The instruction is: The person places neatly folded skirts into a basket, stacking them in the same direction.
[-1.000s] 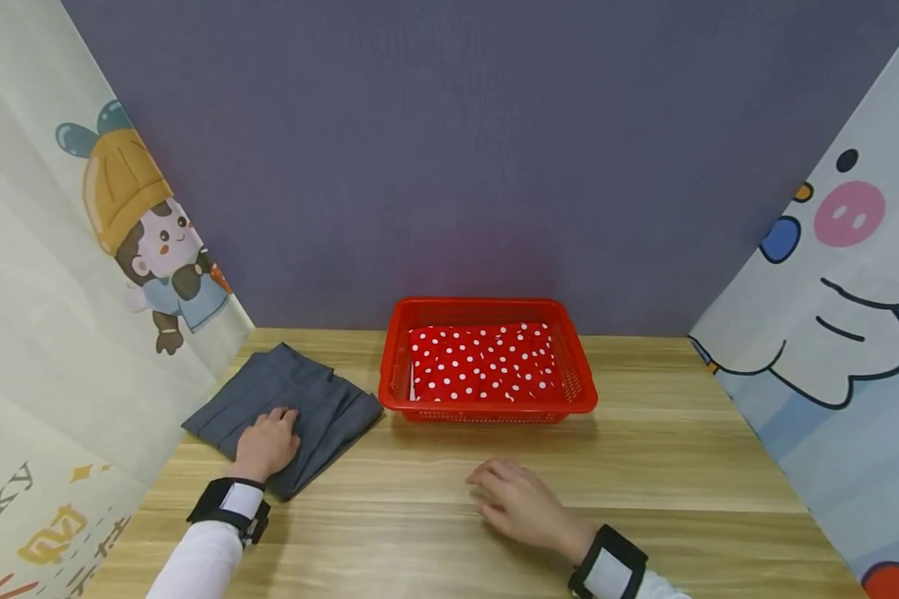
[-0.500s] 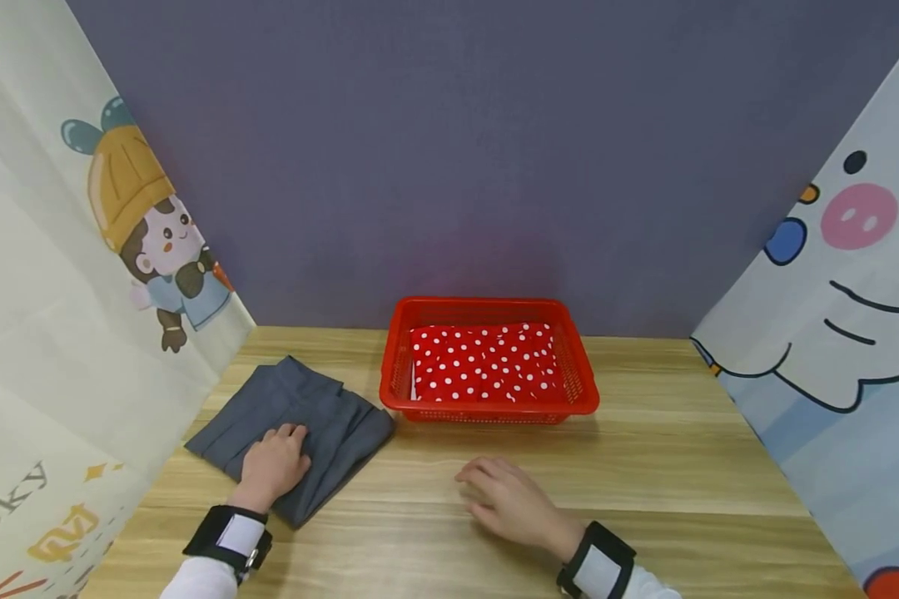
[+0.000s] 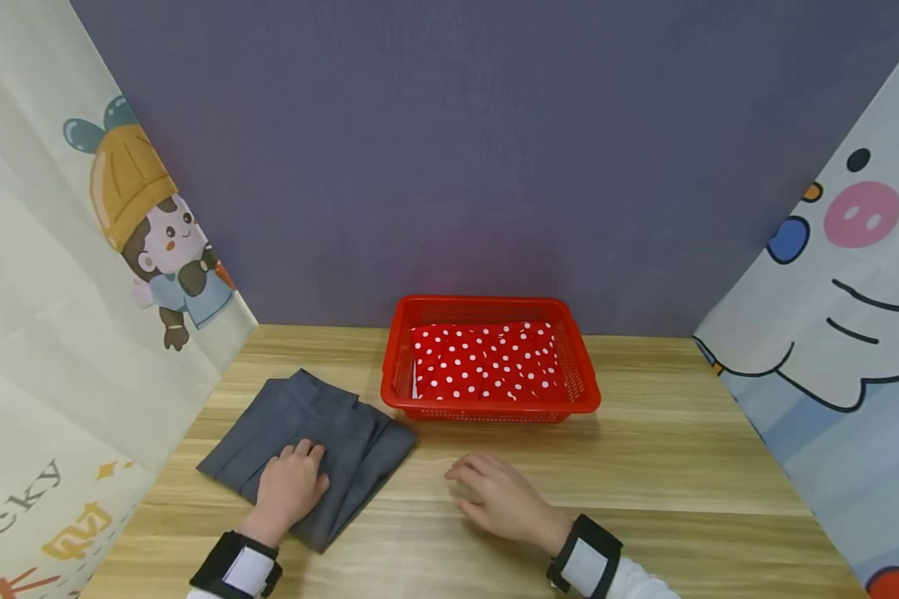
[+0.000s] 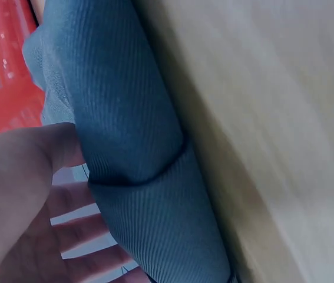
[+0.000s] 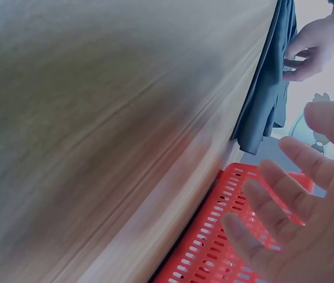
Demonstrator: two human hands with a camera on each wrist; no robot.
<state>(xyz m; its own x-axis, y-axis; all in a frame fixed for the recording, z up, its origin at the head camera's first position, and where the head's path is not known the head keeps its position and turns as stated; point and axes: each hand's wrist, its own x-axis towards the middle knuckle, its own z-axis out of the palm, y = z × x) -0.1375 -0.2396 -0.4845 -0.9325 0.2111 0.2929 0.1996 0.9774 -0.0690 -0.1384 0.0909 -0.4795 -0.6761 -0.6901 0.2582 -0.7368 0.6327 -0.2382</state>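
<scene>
A folded dark grey piece of fabric (image 3: 345,433), ribbed and several layers thick, lies slantwise on the left part of the table. My left hand (image 3: 290,487) rests on its near part, fingertips touching the top layer. In the left wrist view the fingers (image 4: 78,230) are spread and fairly straight against the fabric's folded side. To the right, my right hand (image 3: 505,503) hovers low over the wood with nothing in it; its fingers (image 5: 273,212) appear loosely bent and spread in the right wrist view.
A red perforated basket (image 3: 490,409) stands at the back middle, near the grey-blue wall panel (image 3: 479,166). Inside it lies a folded red cloth with white dots (image 3: 487,362). Printed curtains flank the wooden table (image 3: 689,466) on the left and right.
My left hand and the grey fabric beneath it have slid to the right and towards the near edge. My right hand has drifted slightly left. The basket stays put.
</scene>
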